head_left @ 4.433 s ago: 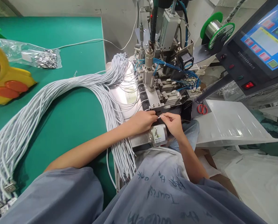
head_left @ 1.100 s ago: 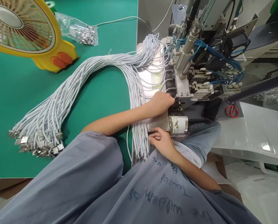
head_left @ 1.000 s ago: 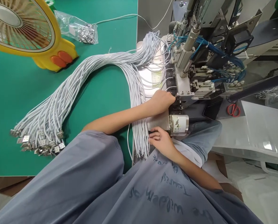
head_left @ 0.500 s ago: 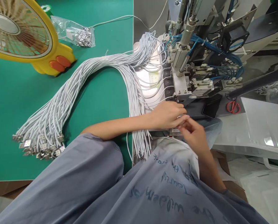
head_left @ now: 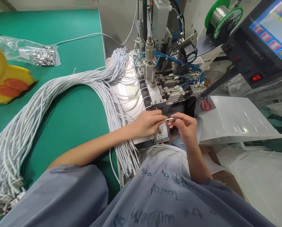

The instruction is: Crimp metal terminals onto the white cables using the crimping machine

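Between my two hands runs the end of a white cable (head_left: 169, 119), with thin dark or green wires showing at its tip. My left hand (head_left: 148, 123) pinches the white jacket, knuckles up. Fingertips of my right hand (head_left: 184, 125) are closed on the wire end. Both hands are just in front of a machine (head_left: 152, 85) with metal cylinders and blue air tubes. A thick bundle of white cables (head_left: 57, 85) curves over the green table beside my left forearm, and several cables lead into the machine's black holder (head_left: 143, 90). Metal connectors (head_left: 5, 203) cap the bundle's far ends.
A yellow fan (head_left: 10, 80) and a plastic bag of metal parts (head_left: 40, 56) stand on the green table (head_left: 69, 126). To the right are red scissors (head_left: 206, 105), a white tray (head_left: 237, 118), a control screen (head_left: 273, 34) and a solder wire spool (head_left: 222, 17).
The view has swung right, bringing the control screen and spool into sight. My hands have drawn slightly apart, and the cable end now shows between them.
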{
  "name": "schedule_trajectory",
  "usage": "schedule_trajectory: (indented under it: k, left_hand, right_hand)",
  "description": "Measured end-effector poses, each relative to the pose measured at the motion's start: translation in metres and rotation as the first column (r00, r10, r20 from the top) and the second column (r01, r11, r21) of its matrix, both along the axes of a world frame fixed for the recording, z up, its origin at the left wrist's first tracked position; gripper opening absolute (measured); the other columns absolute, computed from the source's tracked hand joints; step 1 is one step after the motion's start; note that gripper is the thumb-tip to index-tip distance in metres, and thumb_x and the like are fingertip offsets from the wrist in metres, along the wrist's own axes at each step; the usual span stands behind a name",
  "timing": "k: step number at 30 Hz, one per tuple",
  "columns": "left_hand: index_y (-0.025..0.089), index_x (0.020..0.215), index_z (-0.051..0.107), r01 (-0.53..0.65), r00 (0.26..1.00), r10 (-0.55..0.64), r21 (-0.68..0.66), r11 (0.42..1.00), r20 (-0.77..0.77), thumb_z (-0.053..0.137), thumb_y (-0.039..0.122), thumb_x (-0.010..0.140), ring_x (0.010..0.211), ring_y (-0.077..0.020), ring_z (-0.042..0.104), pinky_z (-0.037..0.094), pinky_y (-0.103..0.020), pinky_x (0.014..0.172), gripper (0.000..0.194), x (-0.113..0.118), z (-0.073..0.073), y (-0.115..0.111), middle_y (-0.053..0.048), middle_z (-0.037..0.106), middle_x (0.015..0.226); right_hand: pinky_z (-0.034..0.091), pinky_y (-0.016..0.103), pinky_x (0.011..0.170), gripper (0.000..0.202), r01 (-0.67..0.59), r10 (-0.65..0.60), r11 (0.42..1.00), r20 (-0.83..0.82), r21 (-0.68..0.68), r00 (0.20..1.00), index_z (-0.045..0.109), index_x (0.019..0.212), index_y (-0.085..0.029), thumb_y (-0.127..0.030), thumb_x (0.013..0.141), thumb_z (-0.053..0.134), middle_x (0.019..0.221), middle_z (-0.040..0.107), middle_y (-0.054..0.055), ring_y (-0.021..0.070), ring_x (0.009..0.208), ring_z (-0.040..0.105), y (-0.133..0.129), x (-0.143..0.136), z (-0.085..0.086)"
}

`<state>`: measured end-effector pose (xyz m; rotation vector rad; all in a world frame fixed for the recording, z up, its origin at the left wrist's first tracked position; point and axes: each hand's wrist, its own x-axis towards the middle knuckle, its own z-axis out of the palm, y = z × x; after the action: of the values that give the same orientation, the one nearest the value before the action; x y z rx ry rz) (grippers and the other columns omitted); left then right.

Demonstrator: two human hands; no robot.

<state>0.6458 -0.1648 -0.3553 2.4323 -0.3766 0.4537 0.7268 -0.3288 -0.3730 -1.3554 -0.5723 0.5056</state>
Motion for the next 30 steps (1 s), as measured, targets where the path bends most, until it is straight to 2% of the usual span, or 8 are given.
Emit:
schedule_trajectory:
  k: [2,7,10,17,21,23,27,30]
  left_hand:
    - [0.014,0.095,0.065,0.005,1.0,-0.005,-0.021,1.0,-0.004,0.037,0.02,0.092,0.058,-0.0097,0.051,0.037,-0.02,0.052,0.029,0.0,0.001,0.001,-0.003,0.056,0.068]
    - [0.013,0.096,0.065,0.049,0.999,-0.049,-0.063,0.997,-0.003,0.035,0.018,0.091,0.059,-0.01,0.052,0.037,-0.02,0.053,0.03,0.002,0.001,0.005,-0.004,0.058,0.069]
    - [0.014,0.094,0.066,0.06,0.997,-0.062,-0.053,0.997,-0.04,0.036,0.017,0.09,0.059,-0.0102,0.052,0.037,-0.02,0.053,0.03,0.001,0.001,0.004,-0.004,0.058,0.069]
    - [0.015,0.09,0.067,0.015,0.994,-0.039,-0.242,0.97,-0.099,0.041,0.02,0.089,0.067,-0.0113,0.057,0.044,-0.022,0.061,0.026,0.002,-0.004,-0.004,-0.005,0.063,0.076]
    - [0.015,0.081,0.067,-0.118,0.993,0.104,-0.345,0.931,-0.057,0.052,0.021,0.085,0.056,-0.009,0.049,0.039,-0.021,0.053,0.018,0.004,-0.008,-0.007,-0.001,0.057,0.062]
    - [0.014,0.076,0.067,-0.16,0.987,0.149,-0.37,0.915,-0.058,0.057,0.021,0.082,0.054,-0.0083,0.045,0.037,-0.021,0.051,0.014,0.005,-0.008,-0.007,0.0,0.054,0.059]
    - [0.013,0.073,0.066,-0.151,0.986,0.164,-0.336,0.93,0.01,0.059,0.017,0.08,0.057,-0.0095,0.047,0.038,-0.022,0.054,0.01,0.006,-0.008,-0.004,0.0,0.054,0.06]
    - [0.014,0.073,0.066,-0.148,0.977,0.172,-0.177,0.973,0.127,0.054,0.015,0.083,0.061,-0.0115,0.047,0.039,-0.024,0.056,0.015,0.007,-0.012,-0.001,-0.002,0.057,0.062]
  right_hand:
    - [0.049,0.028,0.054,0.021,-0.03,0.032,0.999,-0.043,0.03,0.999,0.066,0.08,-0.021,-0.04,0.073,0.068,0.073,0.06,0.002,0.0136,0.061,0.058,0.001,0.002,-0.001]
    - [0.048,0.029,0.052,0.039,-0.125,0.129,0.992,-0.151,0.035,0.98,0.064,0.081,-0.02,-0.058,0.071,0.062,0.076,0.059,0.004,0.016,0.065,0.059,0.003,0.008,-0.005]
    - [0.043,0.026,0.05,0.029,-0.104,0.105,0.994,-0.124,0.014,0.987,0.062,0.076,-0.02,-0.047,0.068,0.069,0.075,0.057,0.002,0.0112,0.058,0.052,0.005,0.008,-0.009]
    - [0.044,0.028,0.06,0.016,0.159,-0.155,0.987,0.122,-0.027,0.98,0.064,0.07,-0.021,-0.036,0.072,0.067,0.071,0.055,0.001,0.0131,0.068,0.052,0.013,-0.005,-0.012]
    - [0.037,0.026,0.054,0.012,0.377,-0.339,0.92,0.263,-0.11,0.903,0.069,0.076,-0.021,-0.032,0.076,0.064,0.065,0.05,-0.001,0.0108,0.059,0.045,0.018,-0.018,-0.007]
    - [0.034,0.025,0.051,0.014,0.417,-0.366,0.901,0.302,-0.121,0.88,0.069,0.075,-0.02,-0.032,0.077,0.062,0.059,0.044,-0.003,0.0096,0.054,0.039,0.019,-0.021,-0.006]
    - [0.032,0.025,0.049,0.02,0.298,-0.264,0.942,0.208,-0.155,0.942,0.068,0.072,-0.018,-0.035,0.079,0.059,0.059,0.044,-0.002,0.0091,0.054,0.037,0.017,-0.015,-0.003]
    - [0.033,0.024,0.05,0.021,0.172,-0.135,0.963,0.181,-0.21,0.974,0.066,0.067,-0.016,-0.035,0.076,0.061,0.057,0.044,-0.002,0.0089,0.053,0.037,0.013,-0.003,0.001]
